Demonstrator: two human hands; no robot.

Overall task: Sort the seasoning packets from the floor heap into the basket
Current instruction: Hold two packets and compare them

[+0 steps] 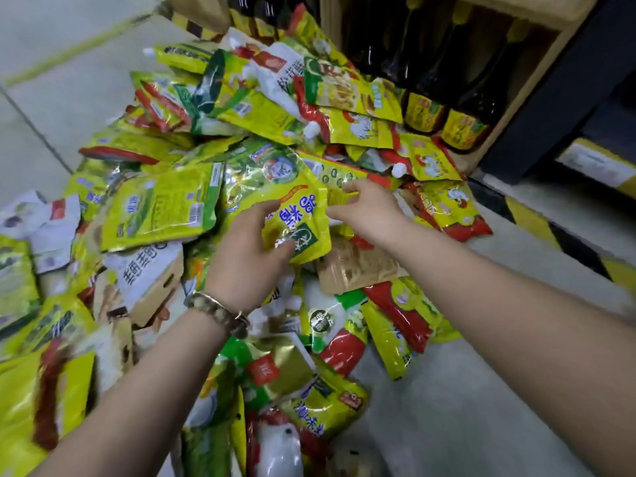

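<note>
A big heap of seasoning packets (pixel 161 208), mostly yellow-green with red and white ones among them, covers the floor in front of me. My left hand (pixel 249 251), a bead bracelet on its wrist, grips the near edge of a yellow-green packet with blue lettering (pixel 296 208) on top of the heap. My right hand (pixel 364 210) pinches the right edge of that same packet between thumb and fingers. No basket is in view.
A wooden shelf (pixel 537 49) at the back right holds dark sauce bottles (pixel 430 108) with yellow labels, right behind the heap. A dark shelf base (pixel 550 132) with black-and-yellow hazard tape runs along the right. Grey floor (pixel 481 407) shows at the near right and far left.
</note>
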